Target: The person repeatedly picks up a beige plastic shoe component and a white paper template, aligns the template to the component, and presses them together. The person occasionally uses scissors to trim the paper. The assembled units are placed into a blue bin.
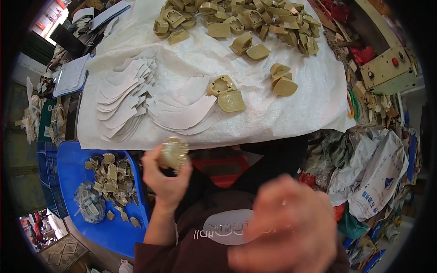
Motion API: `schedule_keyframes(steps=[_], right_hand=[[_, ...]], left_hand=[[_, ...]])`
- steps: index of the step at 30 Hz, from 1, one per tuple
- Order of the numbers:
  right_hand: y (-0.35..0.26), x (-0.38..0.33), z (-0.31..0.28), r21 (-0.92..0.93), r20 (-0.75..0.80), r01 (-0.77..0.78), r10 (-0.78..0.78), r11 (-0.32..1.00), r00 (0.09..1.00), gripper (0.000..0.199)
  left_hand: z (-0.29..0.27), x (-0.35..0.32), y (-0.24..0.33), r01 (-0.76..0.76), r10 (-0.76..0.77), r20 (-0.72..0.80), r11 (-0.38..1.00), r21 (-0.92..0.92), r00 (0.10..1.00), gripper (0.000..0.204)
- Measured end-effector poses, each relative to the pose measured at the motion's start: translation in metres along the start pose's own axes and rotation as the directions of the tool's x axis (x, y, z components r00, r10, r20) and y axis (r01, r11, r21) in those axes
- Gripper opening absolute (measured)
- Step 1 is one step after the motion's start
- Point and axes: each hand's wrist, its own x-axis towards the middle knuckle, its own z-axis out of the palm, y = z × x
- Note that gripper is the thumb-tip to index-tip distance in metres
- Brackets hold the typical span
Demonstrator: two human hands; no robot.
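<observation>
My left hand (167, 175) is closed around an olive-tan shoe heel (174, 154), held just off the near edge of the table. Motion blurs the heel, and its edge looks ribbed and shiny. Close to the camera at lower right, my right hand (291, 223) is raised before my chest. Its fingers are too smeared to read. On the white-covered table, two heels (231, 101) lie beside a fan of white curved sheets (191, 107). A second overlapping stack of such sheets (123, 98) is further left. A short row of heels (283, 79) stands to the right.
A large heap of heels (255, 20) covers the table's far side. At lower left, a blue tub (77, 227) holds small tan pieces and a clear plastic bag (89, 202). A control box (388, 68) stands at the right, above crumpled sacks (378, 173). A clipboard (72, 75) lies left.
</observation>
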Motion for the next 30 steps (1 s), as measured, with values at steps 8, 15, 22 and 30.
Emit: schedule_keyframes(steps=[8, 15, 22, 30], right_hand=[[-0.009, 0.033, 0.044, 0.197, -0.219, 0.326, -0.283, 0.925, 0.934, 0.019], [0.056, 0.023, -0.001, -0.121, -0.001, -0.071, 0.071, 0.99, 0.997, 0.023], [0.156, 0.015, 0.059, -0.805, 0.032, -0.04, 0.11, 0.592, 0.993, 0.01], [0.152, 0.012, 0.062, -0.745, -0.054, -0.09, 0.075, 0.661, 0.996, 0.01]], left_hand=[[-0.096, -0.008, -0.097, 0.483, -0.376, -0.379, 0.842, 0.243, 0.846, 0.049], [-0.151, -0.004, -0.13, 0.434, -0.063, -0.503, 0.604, 0.668, 0.862, 0.042], [-0.032, 0.051, -0.011, -0.156, 0.155, 0.017, 0.985, 0.069, 0.988, 0.03], [0.016, 0.077, -0.01, -0.269, 0.168, 0.296, 0.898, 0.347, 0.94, 0.035]])
